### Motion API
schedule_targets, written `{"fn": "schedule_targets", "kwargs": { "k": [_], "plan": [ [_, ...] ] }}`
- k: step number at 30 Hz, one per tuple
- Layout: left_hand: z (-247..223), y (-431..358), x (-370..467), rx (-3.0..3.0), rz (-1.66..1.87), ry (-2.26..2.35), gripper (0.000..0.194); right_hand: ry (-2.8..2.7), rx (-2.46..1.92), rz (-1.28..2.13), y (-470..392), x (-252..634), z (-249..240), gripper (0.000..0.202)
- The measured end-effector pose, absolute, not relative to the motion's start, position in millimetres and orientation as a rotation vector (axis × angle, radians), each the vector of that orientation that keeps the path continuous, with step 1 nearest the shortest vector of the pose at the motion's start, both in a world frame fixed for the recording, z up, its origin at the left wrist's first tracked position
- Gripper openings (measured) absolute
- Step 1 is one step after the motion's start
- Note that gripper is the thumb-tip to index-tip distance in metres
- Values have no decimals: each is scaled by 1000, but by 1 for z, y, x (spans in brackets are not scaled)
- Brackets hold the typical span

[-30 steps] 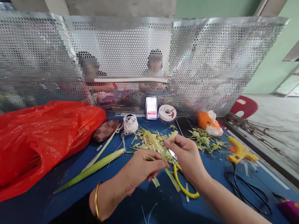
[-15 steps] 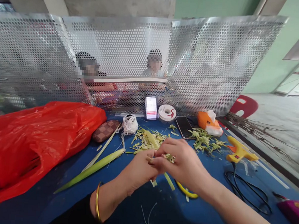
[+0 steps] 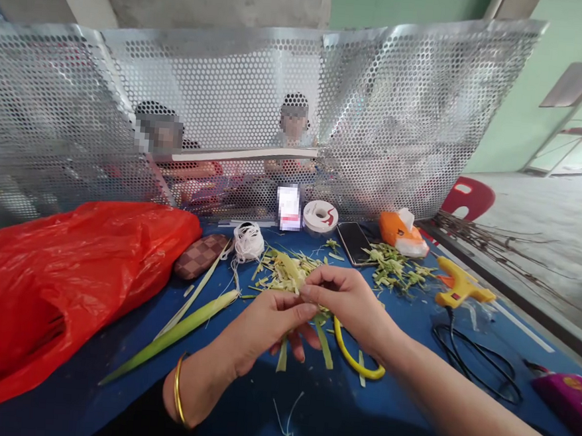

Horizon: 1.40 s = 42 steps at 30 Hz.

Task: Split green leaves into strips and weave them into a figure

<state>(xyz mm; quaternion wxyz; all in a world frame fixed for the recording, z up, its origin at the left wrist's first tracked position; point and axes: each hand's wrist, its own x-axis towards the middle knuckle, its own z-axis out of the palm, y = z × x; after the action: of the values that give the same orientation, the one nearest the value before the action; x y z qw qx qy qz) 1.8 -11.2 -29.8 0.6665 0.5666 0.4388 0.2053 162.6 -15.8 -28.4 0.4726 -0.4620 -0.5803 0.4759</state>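
My left hand [image 3: 280,318] and my right hand [image 3: 352,305] meet over the middle of the blue table [image 3: 238,407]. Their thumbs and forefingers pinch together on a small pale-green piece of leaf, mostly hidden by the fingers. The lower fingers of my left hand hang spread. Just below the hands lie a yellow ring [image 3: 364,371] and a few leaf strips [image 3: 328,353]. Behind them is a heap of cut leaf scraps [image 3: 287,271]. To the left lies a long pointed green leaf [image 3: 173,334].
A red plastic bag [image 3: 92,277] fills the left side, by a checked pouch [image 3: 200,257] and white string [image 3: 248,243]. Along the back stand a ribbon spool [image 3: 315,226], phone [image 3: 353,243] and tissue pack [image 3: 399,233]. A yellow glue gun [image 3: 460,286] trails its cord at right.
My fingers have shifted their pinch, and the lower fingers of my left hand have spread downward. More of the yellow ring shows now. The view has turned slightly right.
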Motion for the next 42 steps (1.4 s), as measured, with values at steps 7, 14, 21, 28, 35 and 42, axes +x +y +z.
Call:
{"fn": "schedule_targets", "kwargs": {
  "k": [7, 14, 21, 28, 35, 42],
  "plan": [
    [-31, -15, 11, 1359, 496, 1058, 26, -1360, -1106, 1190, -18, 156, -34, 13],
    [-35, -17, 14, 1406, 363, 954, 26, -1427, -1149, 1004, -22, 150, -39, 16],
    [-40, -17, 14, 1432, 300, 841, 19, -1525, -1147, 853, -27, 145, -39, 20],
    [-43, -19, 16, 1350, 340, 895, 28, -1490, -1154, 815, -24, 146, -39, 19],
    [-39, -23, 20, 1273, 446, 963, 38, -1533, -1132, 852, -20, 152, -40, 18],
    [-46, -24, 22, 1319, 403, 983, 25, -1764, -1065, 642, -23, 149, -41, 21]
  ]
}}
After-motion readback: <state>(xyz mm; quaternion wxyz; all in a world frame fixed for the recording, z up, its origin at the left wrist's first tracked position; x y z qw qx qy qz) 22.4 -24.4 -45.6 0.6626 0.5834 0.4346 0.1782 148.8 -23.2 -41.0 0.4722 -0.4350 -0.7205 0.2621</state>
